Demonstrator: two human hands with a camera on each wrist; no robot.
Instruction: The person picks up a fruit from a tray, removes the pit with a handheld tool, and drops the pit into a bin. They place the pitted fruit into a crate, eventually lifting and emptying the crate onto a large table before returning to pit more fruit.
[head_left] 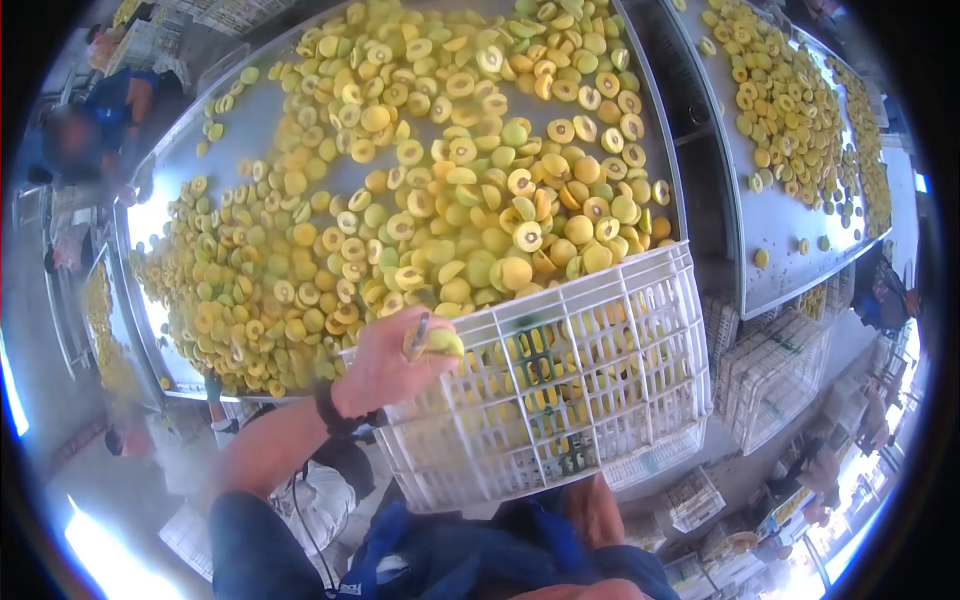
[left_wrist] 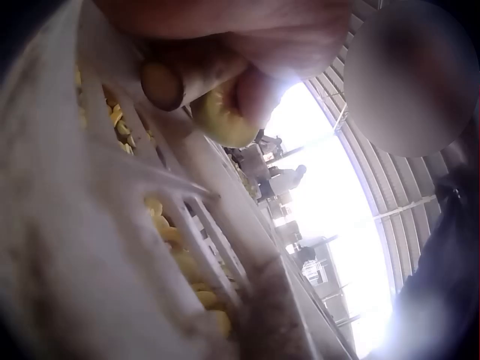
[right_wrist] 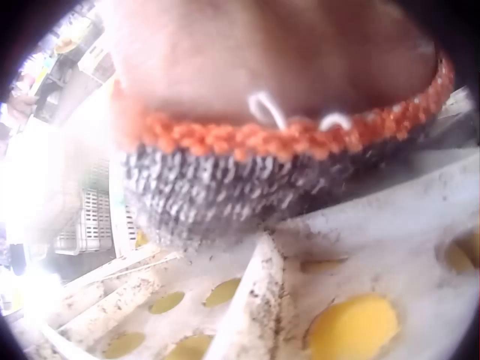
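My bare left hand (head_left: 395, 365) is at the upper left rim of a tilted white plastic crate (head_left: 690, 300). It grips a tool with a round, wood-coloured handle (left_wrist: 163, 84) and a curved metal blade (head_left: 418, 335), along with a yellow-green peach (head_left: 443, 345). Yellow fruit shows through the crate's slots. My right hand (right_wrist: 240, 187) wears a grey knitted glove with an orange cuff, close against the crate's dirty white plastic (right_wrist: 247, 322). Its fingers are hidden, and in the head view the crate covers this hand.
A metal table (head_left: 240, 125) beyond the crate carries a heap of halved peaches (head_left: 430, 200). Another fruit-covered table (head_left: 790, 280) stands to the right, with stacked white crates (head_left: 775, 375) below it. A person in dark blue (head_left: 110, 105) is at the far left.
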